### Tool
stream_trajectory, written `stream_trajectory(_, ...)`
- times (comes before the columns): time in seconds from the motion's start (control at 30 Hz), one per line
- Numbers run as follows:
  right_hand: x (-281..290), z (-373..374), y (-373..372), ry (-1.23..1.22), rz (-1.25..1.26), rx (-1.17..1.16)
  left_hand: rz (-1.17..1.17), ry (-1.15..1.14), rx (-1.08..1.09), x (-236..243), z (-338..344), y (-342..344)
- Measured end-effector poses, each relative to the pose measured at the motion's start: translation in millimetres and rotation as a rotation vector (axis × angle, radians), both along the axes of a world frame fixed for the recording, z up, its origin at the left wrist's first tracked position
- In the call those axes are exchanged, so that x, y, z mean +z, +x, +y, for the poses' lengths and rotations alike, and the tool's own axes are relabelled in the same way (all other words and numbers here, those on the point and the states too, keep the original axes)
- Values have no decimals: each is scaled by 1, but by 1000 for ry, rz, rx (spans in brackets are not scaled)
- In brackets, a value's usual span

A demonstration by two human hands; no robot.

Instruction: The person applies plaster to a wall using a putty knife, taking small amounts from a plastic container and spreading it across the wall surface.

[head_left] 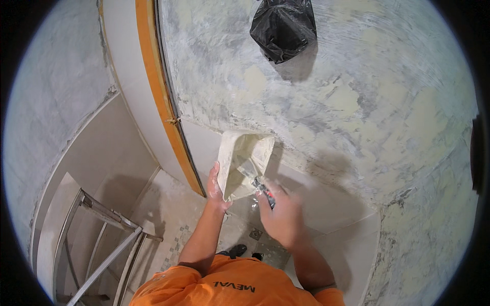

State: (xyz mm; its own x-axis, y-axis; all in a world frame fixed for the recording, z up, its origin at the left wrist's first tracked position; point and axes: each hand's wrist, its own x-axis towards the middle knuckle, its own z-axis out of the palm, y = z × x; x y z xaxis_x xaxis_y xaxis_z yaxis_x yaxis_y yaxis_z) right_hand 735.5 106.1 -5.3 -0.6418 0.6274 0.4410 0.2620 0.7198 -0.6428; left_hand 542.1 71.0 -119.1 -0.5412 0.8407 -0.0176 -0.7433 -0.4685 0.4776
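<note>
My left hand [216,186] grips the left side of a white, plaster-smeared tub [227,153], which is tilted so that its inside faces me. Pale cream filler coats the inner walls. In my right hand [283,211], slightly blurred, is a putty knife with a dark handle [264,194] showing a bit of red. Its metal blade [246,166] reaches into the tub, against or close to the filler; exact contact is hard to tell.
Patchy plastered wall [367,97] fills the area ahead and right. A black plastic bag [283,30] hangs on it. An orange strip [158,76] edges the wall at left. A metal stepladder [97,245] stands at lower left, beside the tiled floor [173,219].
</note>
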Motion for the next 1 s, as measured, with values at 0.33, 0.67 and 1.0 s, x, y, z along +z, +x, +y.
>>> stream_trajectory(0.33,-10,9,17,-118,-122,80,-165,183,43,-14,-1,-4)
stream_trajectory(0.67,-18,-18,51,-111,-137,109,-113,260,75,-28,-2,-9)
stream_trajectory(1.0,-18,-18,46,-61,-170,122,-61,199,158,-19,1,0)
